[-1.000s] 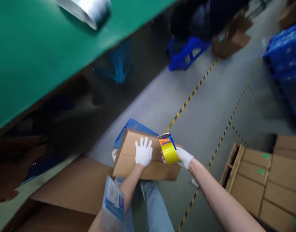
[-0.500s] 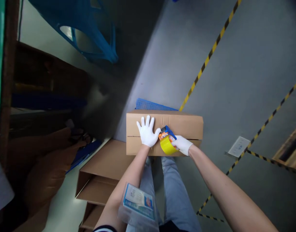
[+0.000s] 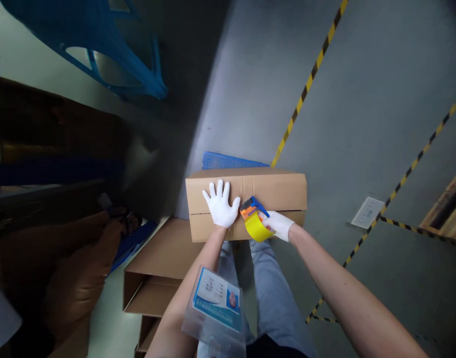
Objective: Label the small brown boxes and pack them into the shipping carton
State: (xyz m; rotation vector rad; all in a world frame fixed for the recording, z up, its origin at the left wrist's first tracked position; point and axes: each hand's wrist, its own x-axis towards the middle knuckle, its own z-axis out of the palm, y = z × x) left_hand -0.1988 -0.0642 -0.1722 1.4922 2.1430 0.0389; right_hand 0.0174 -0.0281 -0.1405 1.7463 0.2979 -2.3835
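A closed brown cardboard box point(image 3: 272, 191) rests across my knees. My left hand point(image 3: 220, 205), in a white glove, lies flat on its top with the fingers spread, over the seam between the flaps. My right hand point(image 3: 278, 224), also gloved, grips a tape dispenser point(image 3: 253, 220) with a yellow roll and a blue and orange head. The dispenser's head touches the box top just right of my left hand.
A blue crate point(image 3: 228, 161) shows behind the box. Open cardboard cartons point(image 3: 157, 268) stand on the floor at my left. A blue stool point(image 3: 112, 54) is at the upper left. Yellow-black tape lines point(image 3: 306, 84) cross the grey floor. A badge holder point(image 3: 216, 306) hangs in front of me.
The view swung down from the green table to the box. The box turned square to me, and the dispenser came down onto its top beside my left hand.
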